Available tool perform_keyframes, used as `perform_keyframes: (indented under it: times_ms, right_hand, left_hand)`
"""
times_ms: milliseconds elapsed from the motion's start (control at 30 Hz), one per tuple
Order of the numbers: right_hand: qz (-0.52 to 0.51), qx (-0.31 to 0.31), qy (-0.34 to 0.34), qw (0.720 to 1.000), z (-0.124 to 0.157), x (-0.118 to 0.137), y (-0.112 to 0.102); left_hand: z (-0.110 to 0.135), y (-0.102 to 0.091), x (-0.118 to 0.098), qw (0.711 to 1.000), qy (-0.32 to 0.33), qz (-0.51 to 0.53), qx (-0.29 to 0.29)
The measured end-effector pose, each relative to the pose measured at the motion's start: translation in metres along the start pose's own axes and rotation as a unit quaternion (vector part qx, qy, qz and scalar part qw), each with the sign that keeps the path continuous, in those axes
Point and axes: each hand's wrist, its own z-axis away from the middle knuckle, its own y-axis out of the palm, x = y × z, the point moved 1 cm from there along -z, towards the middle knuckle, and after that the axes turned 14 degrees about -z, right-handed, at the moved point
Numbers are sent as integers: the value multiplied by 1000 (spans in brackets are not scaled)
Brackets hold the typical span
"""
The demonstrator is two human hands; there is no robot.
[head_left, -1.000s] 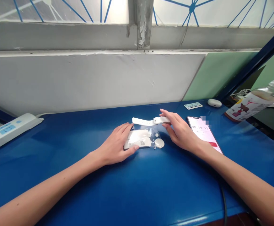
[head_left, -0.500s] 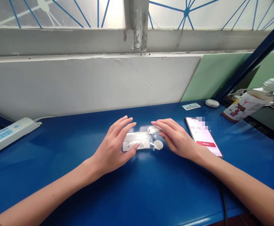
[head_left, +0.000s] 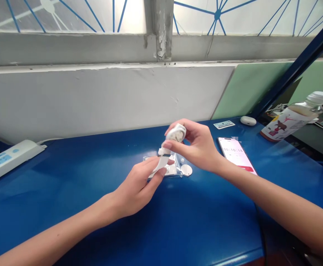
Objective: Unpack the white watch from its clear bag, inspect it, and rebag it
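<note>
A white wristwatch (head_left: 177, 133) is raised over the blue table, its round dial tilted toward me. My right hand (head_left: 196, 144) grips it at the case, with the thumb along the near side. Lower down, my left hand (head_left: 139, 184) pinches the white watch strap (head_left: 161, 162) between thumb and fingers. Beneath the hands lies a clear plastic bag (head_left: 179, 162) with white pieces, partly covered by the left hand. A round white disc (head_left: 186, 170) is at the bag's right end.
A phone (head_left: 237, 155) showing a running timer lies right of my right hand. Behind it are a card (head_left: 224, 125) and a white earbud case (head_left: 248, 120). A drink bottle (head_left: 296, 118) stands farther right. A power strip (head_left: 8, 160) is at the left on the blue table (head_left: 80, 166).
The watch has been lifted from the bag by my right hand. My left hand, spread open over the bag before, has closed on the strap.
</note>
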Motion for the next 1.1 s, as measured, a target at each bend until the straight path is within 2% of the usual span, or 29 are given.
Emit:
perform_keyframes:
  times_ms: [67,133,300,367,467,533,567,633,700,800,1100]
  right_hand:
    - [-72,-16,22,997,-7,0,10]
    - [-118,-9,63,991,-9,-2,19]
    - [-226,31,210,951,-6,-16,26]
    - [-294,41,261,919,-5,-23,25]
    - [-420,82,329,842,-4,-30,27]
    - [-468,99,362,800,-3,-32,29]
    - [-474,102,374,790,-3,-32,29]
    - [-466,90,386,791,-3,-34,29]
    - [-451,66,385,802,-4,-36,27]
    - [-430,37,377,820,-7,-39,23]
    - [-422,87,360,828,-8,-42,19]
  left_hand:
    - [1,0,-7,991,-60,115,35]
    - [1,0,-13,965,-97,237,62]
    - [0,5,-21,893,-156,412,89]
    - [-1,8,-20,855,-160,483,102]
    - [-2,12,-19,787,-167,580,123]
    - [-4,16,-18,760,-181,611,131]
    - [-4,18,-18,753,-190,616,131]
    - [-5,21,-18,752,-211,613,124]
    - [-7,24,-18,762,-235,595,98]
    - [-9,26,-17,768,-259,579,91]
    - [-13,24,-10,755,-300,575,94]
